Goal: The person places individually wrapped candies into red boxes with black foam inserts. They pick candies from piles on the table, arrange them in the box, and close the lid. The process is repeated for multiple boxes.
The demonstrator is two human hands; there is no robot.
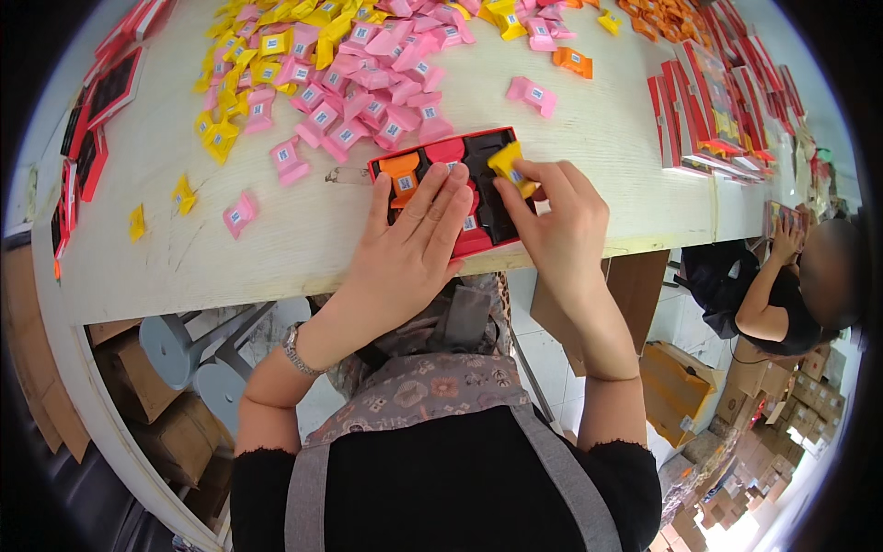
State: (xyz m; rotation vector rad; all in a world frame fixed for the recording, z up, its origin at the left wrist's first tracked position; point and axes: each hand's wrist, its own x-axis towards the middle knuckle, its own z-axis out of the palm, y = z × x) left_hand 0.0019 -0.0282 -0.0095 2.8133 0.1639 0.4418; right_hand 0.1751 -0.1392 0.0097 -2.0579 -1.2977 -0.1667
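A red box with a black compartment tray (494,200) lies near the table's front edge. An orange wrapped piece (400,172) sits in its left part, and red wrapped pieces (470,231) lie in the middle. The right column of black compartments shows bare. My left hand (410,241) lies flat over the box's left and middle part, fingers extended, hiding what is beneath. My right hand (566,217) pinches a yellow wrapped piece (509,168) between thumb and fingers, above the right column. Something dark red shows partly behind my right fingers.
Pink (372,76) and yellow wrapped pieces (276,43) are heaped beyond the box, with orange ones (666,19) further right. Stacked red boxes (703,103) stand at right; boxes with black trays (114,86) stand at left. A co-worker (772,310) holds a box at far right.
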